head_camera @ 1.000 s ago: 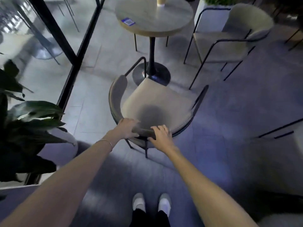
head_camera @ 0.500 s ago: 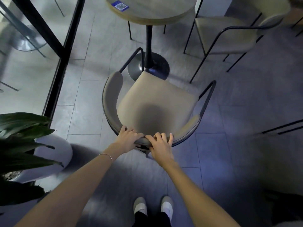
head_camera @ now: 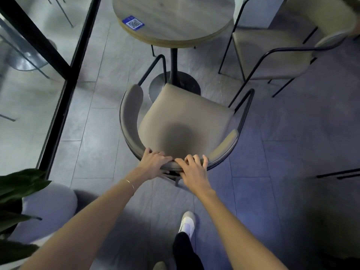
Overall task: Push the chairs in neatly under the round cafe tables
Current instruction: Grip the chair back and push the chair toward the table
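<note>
A beige padded chair [head_camera: 187, 117] with a curved backrest and black metal arms stands in front of me, facing a round wooden cafe table [head_camera: 175, 18] on a black pedestal. The seat's front edge reaches the table's round base [head_camera: 187, 82]. My left hand [head_camera: 153, 164] and my right hand [head_camera: 192, 168] both grip the top of the backrest, side by side, fingers curled over its rim.
A second beige chair [head_camera: 272, 55] stands right of the table, angled away. A black-framed glass wall [head_camera: 64, 78] runs along the left. A potted plant [head_camera: 23, 207] in a white pot sits at lower left. A dark metal frame [head_camera: 339, 174] pokes in at right.
I have stepped forward, one foot ahead, and the chair has slid toward the table pedestal. Both hands keep their hold on the backrest.
</note>
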`<move>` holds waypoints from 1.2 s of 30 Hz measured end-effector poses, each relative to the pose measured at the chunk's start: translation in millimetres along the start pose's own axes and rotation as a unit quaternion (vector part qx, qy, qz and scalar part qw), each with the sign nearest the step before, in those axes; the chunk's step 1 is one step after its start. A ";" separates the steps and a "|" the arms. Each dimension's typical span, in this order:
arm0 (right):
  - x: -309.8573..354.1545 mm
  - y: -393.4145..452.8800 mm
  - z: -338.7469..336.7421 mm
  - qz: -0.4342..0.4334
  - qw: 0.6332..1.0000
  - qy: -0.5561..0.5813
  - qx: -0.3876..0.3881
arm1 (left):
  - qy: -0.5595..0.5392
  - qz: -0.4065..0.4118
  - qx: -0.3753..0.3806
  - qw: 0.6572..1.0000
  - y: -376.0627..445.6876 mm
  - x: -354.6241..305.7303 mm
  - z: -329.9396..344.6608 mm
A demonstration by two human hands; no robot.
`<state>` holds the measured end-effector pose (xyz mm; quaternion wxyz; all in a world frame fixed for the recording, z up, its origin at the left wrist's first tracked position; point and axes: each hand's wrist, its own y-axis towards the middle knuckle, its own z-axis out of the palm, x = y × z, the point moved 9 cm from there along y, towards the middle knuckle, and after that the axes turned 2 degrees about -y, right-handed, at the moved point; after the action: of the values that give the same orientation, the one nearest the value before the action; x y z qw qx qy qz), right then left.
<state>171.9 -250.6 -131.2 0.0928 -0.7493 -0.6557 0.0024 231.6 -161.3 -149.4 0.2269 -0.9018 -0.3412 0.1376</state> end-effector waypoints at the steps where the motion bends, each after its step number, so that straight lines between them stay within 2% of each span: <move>1: -4.6 0.3 0.9 0.003 1.000 0.000 0.001 | -0.001 -0.001 -0.006 1.000 2.2 -2.2 0.1; 7: -6.3 0.6 2.0 -0.004 1.000 -0.018 0.024 | -0.007 -0.010 0.011 1.000 3.0 -3.6 -3.4; 10: -1.5 11.6 -6.6 -0.039 0.997 -0.010 0.063 | -0.084 -0.024 0.108 0.990 8.2 -0.3 -2.2; 12: -6.1 33.9 -14.8 -0.019 0.992 0.048 0.118 | -0.183 -0.047 0.176 0.966 16.5 8.9 -10.3; 13: -13.7 49.6 -25.6 0.009 0.991 0.085 0.108 | -0.222 -0.063 0.170 0.958 23.9 16.6 -24.2; 15: -36.8 85.6 -54.7 0.084 0.985 0.142 0.041 | -0.262 -0.106 0.077 0.956 41.9 42.6 -68.3; 18: -76.5 127.6 -83.7 0.182 0.968 0.171 -0.022 | -0.239 -0.165 -0.092 0.952 61.4 91.8 -138.3; 20: -107.1 140.7 -90.3 0.252 0.956 0.146 -0.030 | -0.220 -0.192 -0.130 0.948 78.4 126.5 -157.8; 23: -154.5 138.4 -70.7 0.354 0.931 0.082 0.030 | -0.212 -0.239 -0.105 0.942 107.1 176.8 -153.9; 26: -193.3 119.9 -35.4 0.455 0.880 0.057 0.122 | -0.215 -0.273 -0.053 0.936 129.2 210.1 -136.2; 28: -206.5 108.2 -19.4 0.499 0.850 0.070 0.151 | -0.224 -0.289 -0.014 0.931 140.5 220.9 -120.7; 30: -211.3 105.4 -7.8 0.506 0.844 0.072 0.162 | -0.208 -0.303 -0.011 0.930 150.4 228.8 -115.6; 36: -218.2 114.4 0.4 0.489 0.855 0.020 0.170 | -0.165 -0.310 -0.039 0.936 165.9 243.9 -118.8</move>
<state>253.7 -479.1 -173.7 0.2188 -0.9458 -0.1919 0.1441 549.1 -143.5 -153.5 0.1639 -0.7239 -0.6416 0.1936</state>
